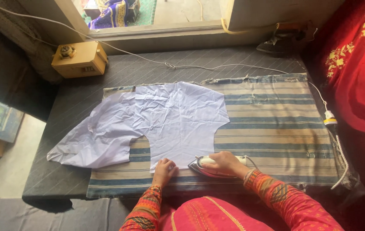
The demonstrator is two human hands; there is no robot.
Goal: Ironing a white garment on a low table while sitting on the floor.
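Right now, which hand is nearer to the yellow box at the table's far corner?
Left. The left hand presses the pale cloth on the same side as the yellow box, though well short of it. The right hand grips the iron, farther away.

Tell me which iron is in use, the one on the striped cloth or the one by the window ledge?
The pink-based iron under the right hand, on the striped cloth. The dark iron sits untouched at the far corner.

The scene is lit by daylight from the window opening [148,13] at the top edge, where the outside is slightly overexposed. The pale cloth [165,119] is rendered bright without glare. The table's [62,171] near left corner and the right edge are left in shadow. Mild softness is seen throughout.
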